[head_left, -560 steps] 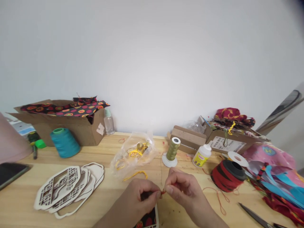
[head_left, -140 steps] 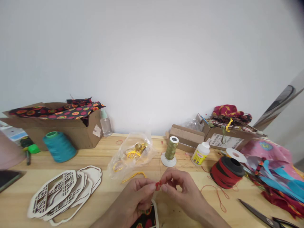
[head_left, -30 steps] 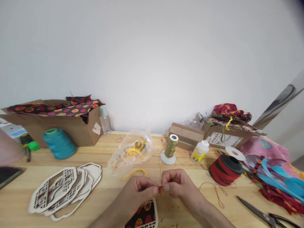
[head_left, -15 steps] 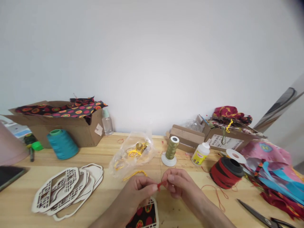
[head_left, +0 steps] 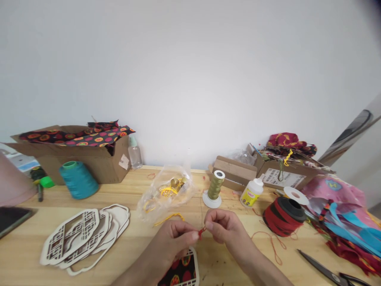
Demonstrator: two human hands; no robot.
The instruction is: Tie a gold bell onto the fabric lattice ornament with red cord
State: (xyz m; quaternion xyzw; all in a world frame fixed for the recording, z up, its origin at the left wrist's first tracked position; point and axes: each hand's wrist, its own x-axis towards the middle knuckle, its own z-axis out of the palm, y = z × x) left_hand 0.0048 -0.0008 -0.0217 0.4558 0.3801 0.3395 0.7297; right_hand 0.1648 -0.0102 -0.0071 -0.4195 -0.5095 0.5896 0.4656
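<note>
A bare strip of table (head_left: 131, 238) lies between the stacked cutouts (head_left: 86, 234) on the left and the left hand (head_left: 178, 240) — room to pass. On the far side, the plastic bag (head_left: 162, 200) and olive spool (head_left: 216, 188) block; right of the right hand (head_left: 224, 228), loose red thread (head_left: 272, 244) — then scissors (head_left: 318, 267) — obstruct.

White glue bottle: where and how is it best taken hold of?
Probably around the bottle at its labelled body, the right grip coming from the near side: it stands on its base, body broader than the top, with cardboard boxes behind.
</note>
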